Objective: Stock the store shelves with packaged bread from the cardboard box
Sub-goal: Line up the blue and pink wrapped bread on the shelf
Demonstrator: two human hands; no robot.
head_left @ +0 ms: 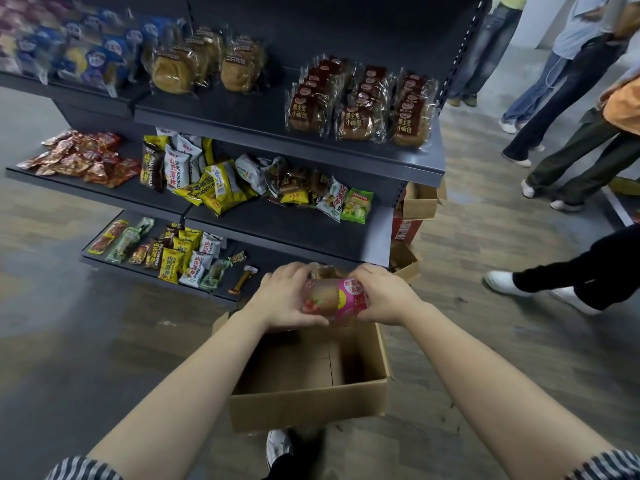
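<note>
Striped sleeves at the lower frame edge, both forearms reaching forward. Directly under the grip: the cardboard box (304,407) on the floor, flaps open; the part of its floor that shows is bare cardboard. A shoe (278,445) stands on the near side of the box. The grip itself: the left hand (287,299) and right hand (384,296) close in from either end on a bread packet (341,299) with a pink label, fingers curled over its top and thumbs beneath. More clear wrapper shows just behind it, so possibly a small bundle; count not legible. The packet hangs above the box's far edge, clear of the box and of every shelf. Step in hand, by my reading: load lifted out, placement not yet begun. Just beyond the grip lies the bottom shelf (277,258), with snack packets (180,258) off to the left. Above and beyond it, the middle shelf (294,226) carries a loose heap of yellow snacks (214,181). Farthest up, the top shelf (225,112) holds round buns (173,71) to the left and brown bread packs (358,119) in tidy rows to the right, with a bare gap between them. Next move likely calls for raising the load well up and forward into that gap, label outward, without crushing the soft loaf. Legs of other people (554,98) stand far right of the grip.
</note>
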